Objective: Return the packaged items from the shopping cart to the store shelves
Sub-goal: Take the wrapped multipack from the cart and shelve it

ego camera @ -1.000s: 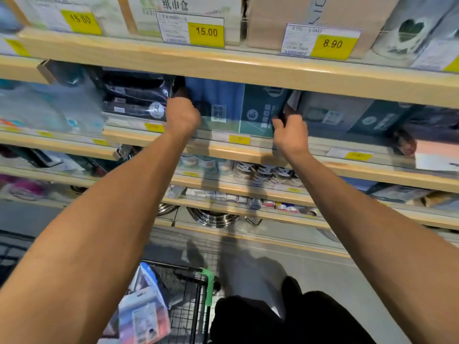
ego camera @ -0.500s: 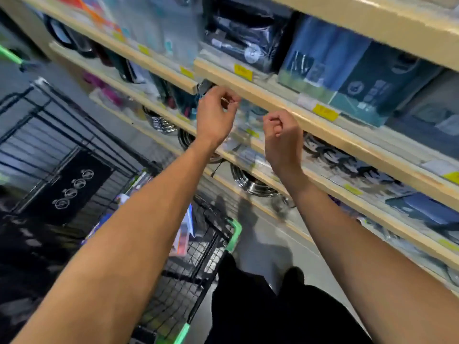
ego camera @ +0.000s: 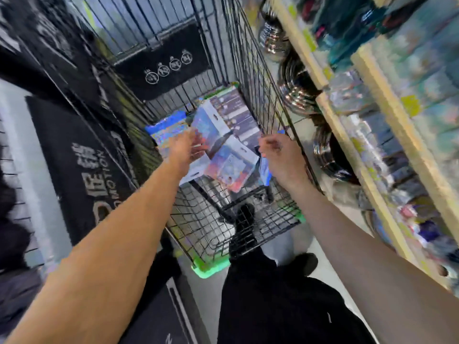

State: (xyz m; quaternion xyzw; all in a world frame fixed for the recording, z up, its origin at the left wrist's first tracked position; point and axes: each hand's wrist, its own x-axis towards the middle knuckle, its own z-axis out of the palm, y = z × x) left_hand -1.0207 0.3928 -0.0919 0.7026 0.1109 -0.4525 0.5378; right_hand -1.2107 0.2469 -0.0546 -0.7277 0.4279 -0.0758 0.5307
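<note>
— Where do we find the packaged items [ego camera: 231, 155]?
— In the shopping cart [ego camera: 250, 234], between our left hand [ego camera: 185, 151] and right hand [ego camera: 280, 157]; store shelves [ego camera: 367, 155] stand right of both.

A black mat [ego camera: 161, 63] with four round white emblems hangs behind the far wire wall of the trolley. To the left, a black banner [ego camera: 82, 155] with white lettering lies along the pale floor [ego camera: 32, 155]. Shiny steel bowls [ego camera: 298, 93] are stacked low down at the right, and more dark round pans [ego camera: 330, 155] sit nearer. At the bottom, black trousers [ego camera: 285, 301] and a black shoe [ego camera: 306, 263] show; a second dark foot [ego camera: 244, 219] is seen through the wire mesh.
</note>
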